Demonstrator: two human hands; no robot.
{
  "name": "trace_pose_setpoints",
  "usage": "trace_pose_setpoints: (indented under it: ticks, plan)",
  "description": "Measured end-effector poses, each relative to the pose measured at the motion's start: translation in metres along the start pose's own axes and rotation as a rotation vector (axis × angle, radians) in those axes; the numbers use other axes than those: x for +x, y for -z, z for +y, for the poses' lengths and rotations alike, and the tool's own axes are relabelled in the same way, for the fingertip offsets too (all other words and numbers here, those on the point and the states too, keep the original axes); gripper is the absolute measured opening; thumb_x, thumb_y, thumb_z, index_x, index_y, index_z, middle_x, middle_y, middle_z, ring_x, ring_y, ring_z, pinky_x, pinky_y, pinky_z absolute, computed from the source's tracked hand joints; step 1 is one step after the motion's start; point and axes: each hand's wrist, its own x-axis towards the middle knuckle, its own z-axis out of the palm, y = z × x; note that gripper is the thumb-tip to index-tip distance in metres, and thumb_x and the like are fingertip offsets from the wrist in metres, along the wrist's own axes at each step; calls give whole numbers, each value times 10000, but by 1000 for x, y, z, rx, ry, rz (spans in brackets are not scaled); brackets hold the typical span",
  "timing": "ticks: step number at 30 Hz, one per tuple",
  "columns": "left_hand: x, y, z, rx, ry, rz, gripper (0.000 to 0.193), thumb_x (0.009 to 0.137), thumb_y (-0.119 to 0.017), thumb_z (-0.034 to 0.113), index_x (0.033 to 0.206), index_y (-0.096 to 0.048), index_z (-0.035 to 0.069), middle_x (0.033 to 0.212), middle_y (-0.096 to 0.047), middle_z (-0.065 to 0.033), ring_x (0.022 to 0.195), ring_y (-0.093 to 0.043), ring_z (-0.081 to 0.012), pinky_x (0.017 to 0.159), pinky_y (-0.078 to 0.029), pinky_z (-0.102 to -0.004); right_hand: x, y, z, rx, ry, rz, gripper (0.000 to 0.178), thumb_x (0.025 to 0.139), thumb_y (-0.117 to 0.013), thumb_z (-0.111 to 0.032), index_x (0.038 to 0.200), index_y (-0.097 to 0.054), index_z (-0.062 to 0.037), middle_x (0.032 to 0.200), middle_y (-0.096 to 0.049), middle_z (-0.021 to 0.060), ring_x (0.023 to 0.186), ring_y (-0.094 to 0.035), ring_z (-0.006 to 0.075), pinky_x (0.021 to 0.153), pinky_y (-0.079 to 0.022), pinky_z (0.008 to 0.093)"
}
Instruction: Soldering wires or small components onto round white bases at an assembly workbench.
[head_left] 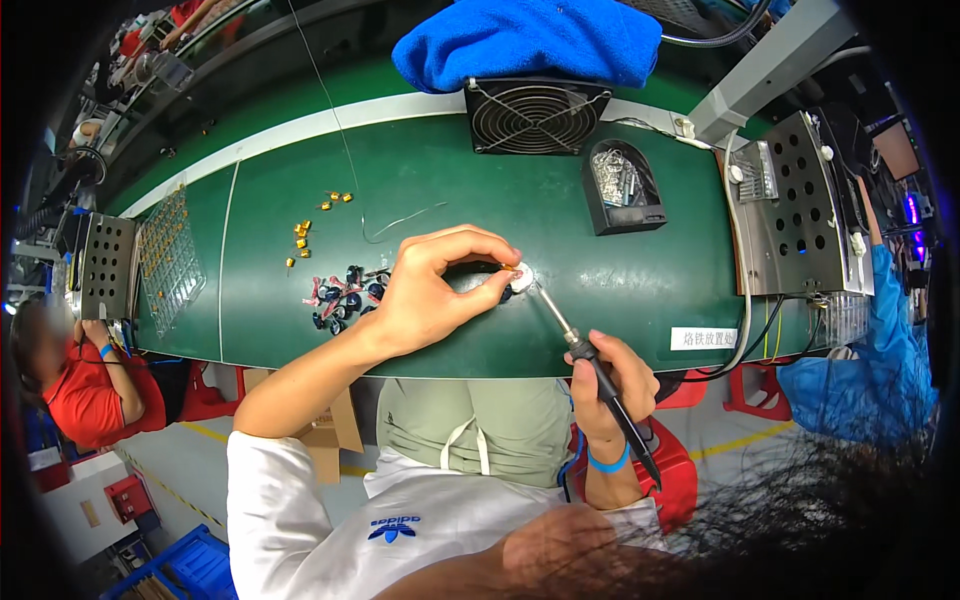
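My left hand (425,285) reaches over the green bench with thumb and forefinger pinched on a small part that has an orange bit (512,267). At those fingertips lies a small round white piece (524,280); whether the two are joined cannot be made out. My right hand (622,385) grips a soldering iron (557,316) by its black handle, and the metal tip points at the white piece, touching or very near it. Beside my left wrist is a pile of small dark round parts with pinkish leads (345,300). Several small yellow components (302,230) lie farther left.
A thin wire (345,135) hangs down and curls on the bench. Behind stand a fan (537,120) and a blue towel (530,45). A black tray (650,217) holds metal bits. Perforated metal boxes (795,200) and a clear tray (172,255) flank the bench; people sit either side.
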Motion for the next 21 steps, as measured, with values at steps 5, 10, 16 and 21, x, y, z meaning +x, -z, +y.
trace_pose_setpoints:
  ticks: [5, 10, 16, 21]
  plan:
    - [1, 0, 1, 3, 45, -3, 187, 892, -709, -105, 1072, -718, -55, 1117, -716, -147, 1081, -725, -234, 991, -599, -343, 10, -4, -3, -5, 16, -53, 319, 923, -765, -141, 1141, -678, 76, 816, -753, 170, 699, -744, 251, 637, -574, 312]
    - [1, -1, 1, -23, 53, 0, 189, 891, -705, -107, 1072, -717, -56, 1114, -715, -141, 1070, -727, -224, 972, -610, -333, 13, -4, -5, -27, 15, -93, 320, 923, -763, -135, 1148, -677, 76, 826, -755, 169, 706, -744, 252, 645, -572, 308]
    - [2, 0, 2, 36, 21, -11, 187, 886, -708, -110, 1062, -729, -53, 1108, -719, -137, 1048, -731, -217, 957, -616, -328, 15, -4, -5, -50, 25, -113, 328, 916, -769, -126, 1157, -675, 75, 827, -757, 167, 693, -736, 251, 632, -562, 305]
    - [2, 0, 2, 47, 4, -11, 191, 882, -715, -107, 1063, -736, -47, 1112, -720, -137, 1038, -732, -214, 949, -618, -325, 17, -5, -6, -50, 42, -125, 330, 911, -771, -120, 1157, -674, 77, 817, -755, 169, 682, -734, 251, 622, -560, 304]
